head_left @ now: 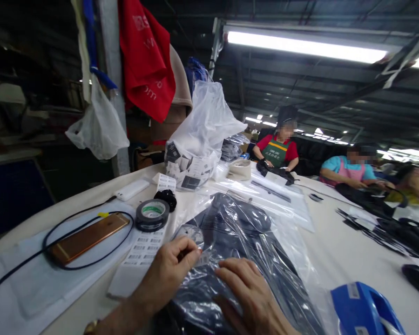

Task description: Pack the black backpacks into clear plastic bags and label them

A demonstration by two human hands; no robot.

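A dark garment or bag lies folded inside a clear plastic bag in front of me. My left hand is closed in a pinch over its left side, thumb and forefinger together at the edge of a small white sticker. My right hand rests on the plastic with its fingers stretched out and slightly bent, holding nothing. Beside my left hand runs a strip of barcode labels, partly covered by my wrist. Print on the small sticker is too blurred to read.
A roll of black tape, a phone and a looped black cable lie at left. Behind stands a plastic sack of labels. A blue tape dispenser is at lower right. Co-workers work across the table.
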